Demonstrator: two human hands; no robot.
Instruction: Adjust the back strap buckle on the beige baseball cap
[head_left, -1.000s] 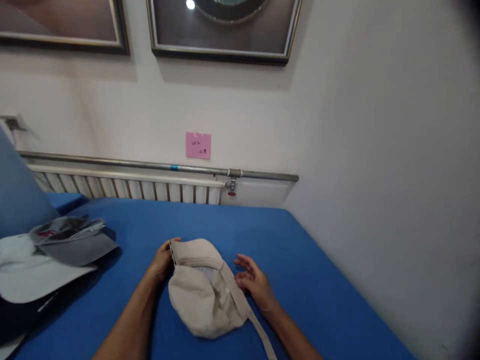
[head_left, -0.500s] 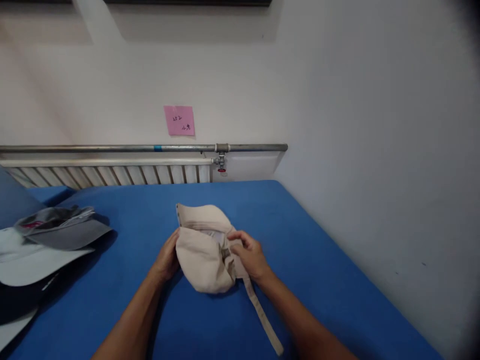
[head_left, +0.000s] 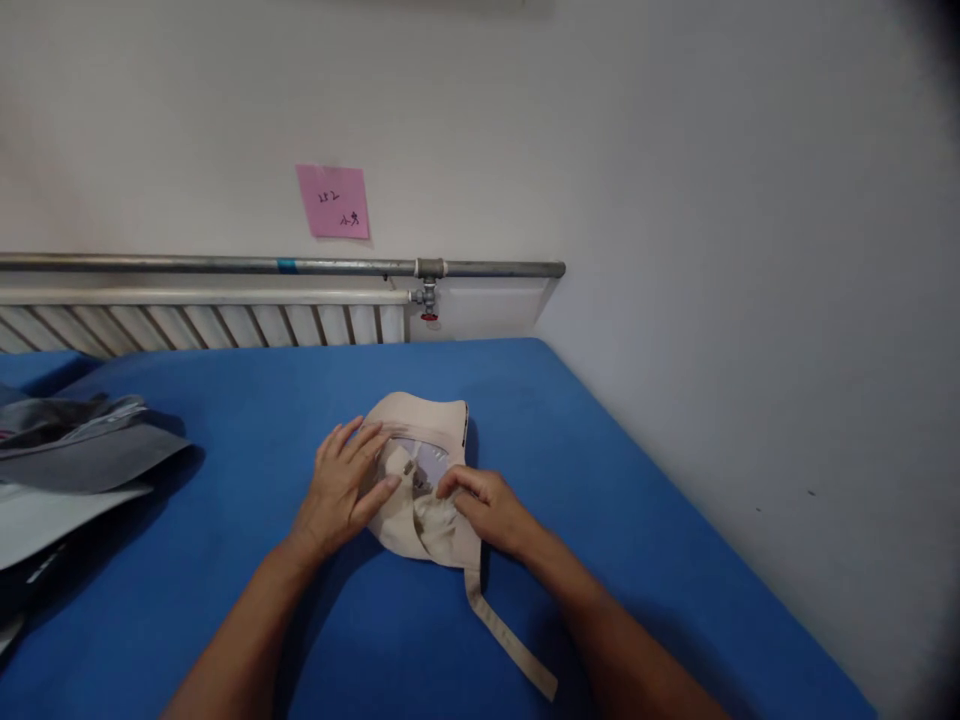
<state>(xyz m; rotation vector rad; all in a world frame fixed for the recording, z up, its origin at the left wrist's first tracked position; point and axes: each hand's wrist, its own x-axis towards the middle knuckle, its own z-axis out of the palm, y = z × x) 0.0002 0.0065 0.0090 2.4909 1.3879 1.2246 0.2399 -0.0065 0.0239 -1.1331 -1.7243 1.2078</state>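
Note:
A beige cap lies on the blue surface, its hollow side facing up and its brim away from me. Its long strap trails toward the lower right. My left hand rests on the cap's left edge with the fingers spread. At the right edge my right hand pinches the cap's fabric between thumb and bent fingers. Inside the cap a pale lining and crumpled cloth show.
Several stacked caps, grey, white and dark, lie at the left on the blue surface. Behind it are a radiator, a metal pipe and a valve. A wall borders the right side.
The cap has turned, its brim corner now pointing right. My left hand has moved from beside the cap onto its edge. My right hand has closed on the fabric. The view has shifted slightly.

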